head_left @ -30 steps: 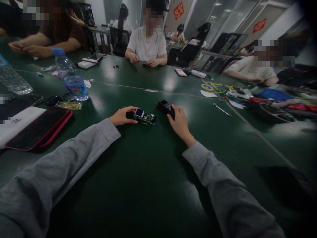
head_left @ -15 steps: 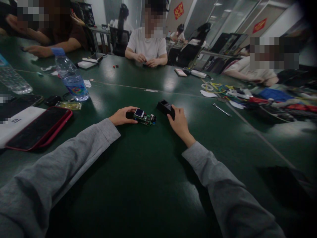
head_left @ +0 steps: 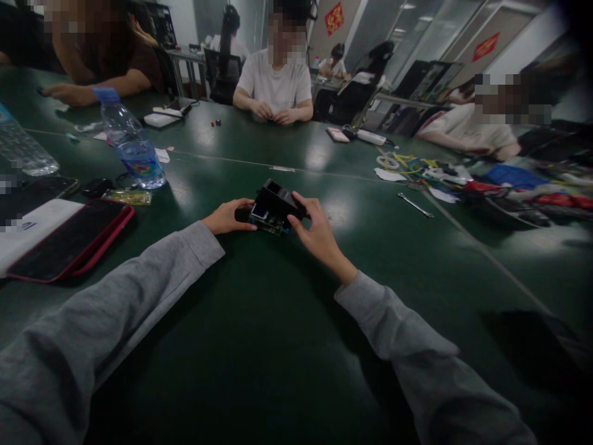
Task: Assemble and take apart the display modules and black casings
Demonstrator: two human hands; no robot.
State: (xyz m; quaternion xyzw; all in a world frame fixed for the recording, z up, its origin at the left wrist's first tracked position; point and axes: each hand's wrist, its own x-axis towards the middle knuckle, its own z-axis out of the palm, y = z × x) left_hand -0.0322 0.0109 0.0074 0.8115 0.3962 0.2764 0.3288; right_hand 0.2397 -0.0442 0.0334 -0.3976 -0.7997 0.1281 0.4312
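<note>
A small green circuit board (head_left: 265, 220) with a little screen lies on the dark green table (head_left: 259, 346), with a black part at its left end. My left hand (head_left: 227, 217) is closed on that left end and rests on the table. My right hand (head_left: 312, 232) grips a black plastic cover (head_left: 280, 200) and holds it tilted just above the board, partly hiding it. Both arms wear grey sleeves.
Left of me lie a red-edged tablet (head_left: 69, 238), a white box (head_left: 32, 225), a dark phone and a water bottle (head_left: 132, 148). A wrench (head_left: 414, 204) and a heap of cables and parts (head_left: 463, 179) lie to the right. Three people sit across the table.
My right hand has lifted the black cover off the table and carried it left, over the circuit board. My left hand has kept its hold on the board.
</note>
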